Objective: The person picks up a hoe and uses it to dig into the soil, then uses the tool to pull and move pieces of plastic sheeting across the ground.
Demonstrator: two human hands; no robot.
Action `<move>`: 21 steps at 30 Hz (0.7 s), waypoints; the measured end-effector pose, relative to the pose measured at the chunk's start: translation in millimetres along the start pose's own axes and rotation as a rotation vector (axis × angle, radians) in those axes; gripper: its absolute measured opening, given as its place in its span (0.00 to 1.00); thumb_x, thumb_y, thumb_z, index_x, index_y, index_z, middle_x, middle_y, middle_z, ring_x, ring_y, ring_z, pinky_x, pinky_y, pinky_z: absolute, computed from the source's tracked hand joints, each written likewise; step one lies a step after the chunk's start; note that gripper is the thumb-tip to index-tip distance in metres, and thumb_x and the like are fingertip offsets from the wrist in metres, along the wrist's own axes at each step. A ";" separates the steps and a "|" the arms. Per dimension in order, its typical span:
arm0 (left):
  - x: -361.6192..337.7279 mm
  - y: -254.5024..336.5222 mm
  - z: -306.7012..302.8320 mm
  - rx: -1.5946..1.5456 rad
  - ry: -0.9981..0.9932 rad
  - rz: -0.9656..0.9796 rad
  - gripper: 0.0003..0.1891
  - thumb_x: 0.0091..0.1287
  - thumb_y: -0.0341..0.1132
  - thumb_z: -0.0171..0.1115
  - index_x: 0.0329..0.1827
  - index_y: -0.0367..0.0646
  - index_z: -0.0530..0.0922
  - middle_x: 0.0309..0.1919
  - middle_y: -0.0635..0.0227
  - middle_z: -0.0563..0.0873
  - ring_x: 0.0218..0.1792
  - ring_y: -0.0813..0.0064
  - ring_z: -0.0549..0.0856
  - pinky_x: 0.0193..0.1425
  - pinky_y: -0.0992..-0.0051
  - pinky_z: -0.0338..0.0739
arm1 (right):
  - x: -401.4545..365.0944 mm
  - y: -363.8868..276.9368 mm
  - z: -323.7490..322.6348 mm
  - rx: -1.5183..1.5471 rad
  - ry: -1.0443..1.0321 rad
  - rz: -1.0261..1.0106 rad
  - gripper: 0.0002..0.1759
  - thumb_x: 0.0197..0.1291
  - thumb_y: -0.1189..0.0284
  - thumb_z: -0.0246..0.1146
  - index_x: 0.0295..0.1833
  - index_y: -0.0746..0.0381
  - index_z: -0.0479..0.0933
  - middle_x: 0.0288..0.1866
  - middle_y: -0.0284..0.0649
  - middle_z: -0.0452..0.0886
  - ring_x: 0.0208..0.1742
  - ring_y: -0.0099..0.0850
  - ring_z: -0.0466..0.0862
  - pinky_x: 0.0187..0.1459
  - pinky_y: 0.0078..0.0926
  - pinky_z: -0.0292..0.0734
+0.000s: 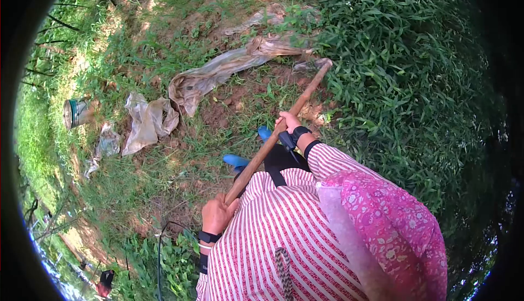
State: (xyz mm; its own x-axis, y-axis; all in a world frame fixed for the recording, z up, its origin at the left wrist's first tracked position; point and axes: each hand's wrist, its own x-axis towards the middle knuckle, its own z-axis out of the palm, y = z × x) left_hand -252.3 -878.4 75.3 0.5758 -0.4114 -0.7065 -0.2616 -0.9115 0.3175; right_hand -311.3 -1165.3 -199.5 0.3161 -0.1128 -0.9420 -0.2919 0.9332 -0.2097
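A hoe with a long wooden handle (264, 150) slants across the middle of the view, from beside my hip up to the soil. My right hand (290, 122) is closed around the handle about midway, with a black band on its wrist. Lower down, near the handle's end, my left hand (217, 214) grips it too, beside my striped shirt. The far end of the hoe rests by the bare soil at the edge of dense weeds; its greyish head is hard to make out there. A dirty plastic sheet (218, 70) lies just left of it.
Blue shoes (235, 160) show on the grassy ground below me. More crumpled plastic (146, 123) lies to the left, near a bucket (75, 113). Dense green weeds (393, 77) fill the right side. A pink floral scarf (390, 213) hangs over my right side.
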 end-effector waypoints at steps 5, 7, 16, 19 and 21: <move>-10.2 -0.3 0.1 -0.103 0.011 0.002 0.17 0.48 0.46 0.61 0.27 0.38 0.73 0.18 0.50 0.76 0.22 0.53 0.77 0.25 0.62 0.70 | -2.9 6.7 -16.9 0.107 0.071 0.023 0.16 0.50 0.63 0.56 0.17 0.57 0.62 0.14 0.38 0.68 0.17 0.35 0.71 0.25 0.35 0.71; -15.7 -8.5 -5.9 -0.190 -0.006 -0.014 0.17 0.48 0.45 0.61 0.26 0.38 0.73 0.17 0.50 0.76 0.22 0.52 0.77 0.25 0.62 0.69 | -6.7 12.9 -10.1 0.078 0.105 0.001 0.14 0.50 0.63 0.55 0.22 0.59 0.62 0.15 0.39 0.68 0.18 0.35 0.71 0.23 0.37 0.70; 5.4 -80.8 50.3 -0.433 -0.026 -0.124 0.16 0.43 0.42 0.65 0.26 0.36 0.77 0.16 0.55 0.77 0.20 0.64 0.79 0.25 0.69 0.71 | -30.8 23.3 -8.6 0.095 0.195 -0.053 0.09 0.48 0.68 0.54 0.28 0.59 0.62 0.18 0.36 0.64 0.18 0.33 0.70 0.26 0.37 0.71; 39.1 -54.6 56.7 -0.390 0.047 0.067 0.16 0.44 0.41 0.64 0.27 0.36 0.76 0.17 0.58 0.77 0.19 0.69 0.77 0.25 0.70 0.69 | -27.2 -24.9 -19.9 0.141 0.213 -0.156 0.11 0.49 0.66 0.55 0.25 0.57 0.61 0.17 0.34 0.64 0.19 0.31 0.70 0.26 0.35 0.71; 56.5 -27.1 50.6 -0.339 0.055 0.145 0.16 0.45 0.42 0.63 0.27 0.37 0.76 0.18 0.56 0.77 0.20 0.64 0.78 0.25 0.68 0.69 | -17.9 -54.9 -35.2 0.004 0.152 -0.246 0.13 0.50 0.64 0.56 0.24 0.57 0.61 0.18 0.34 0.65 0.20 0.31 0.70 0.26 0.35 0.71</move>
State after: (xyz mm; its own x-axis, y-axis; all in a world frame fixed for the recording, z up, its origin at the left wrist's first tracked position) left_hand -251.9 -876.9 -5.3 0.5952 -0.5272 -0.6065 -0.0771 -0.7887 0.6100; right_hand -332.7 -1226.6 -180.4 0.2377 -0.3857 -0.8915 -0.2194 0.8728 -0.4361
